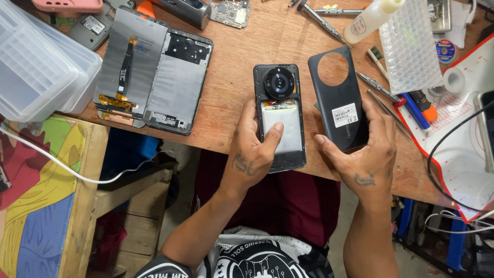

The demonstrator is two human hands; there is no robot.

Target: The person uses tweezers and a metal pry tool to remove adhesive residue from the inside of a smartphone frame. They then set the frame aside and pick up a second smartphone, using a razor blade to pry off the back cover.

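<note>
Left hand (252, 154) clamped on opened phone (279, 116), thumb flat on white battery (283, 128), fingers wrapped round the left edge; phone lying face down near the front edge of wooden bench (242, 56), round camera module (279, 82) at its far end. Right hand (368, 152) closed on black back cover (339, 98), thumb at the lower left corner, fingers along the right edge; cover just beside the phone, tilted, round camera cutout at top, white sticker low on its inner face. Hands apart, each on its own piece. Left of the phone, well apart: second dismantled phone frame (177, 82) with loose screen (131, 62) and orange flex cable beside it, touching edge to edge. Far left, clear plastic boxes (41, 67) overhanging the bench edge. Right of the cover: tweezers (388, 110), blue-handled tool (411, 108), small brush (377, 59), bubble wrap (411, 46), white squeeze bottle (368, 20). Screwdriver (321, 20) at the top centre. White mat (463, 118) with red border at far right, black cable looped across it. White cable (62, 167) hanging off the left side over a colourful cloth.
</note>
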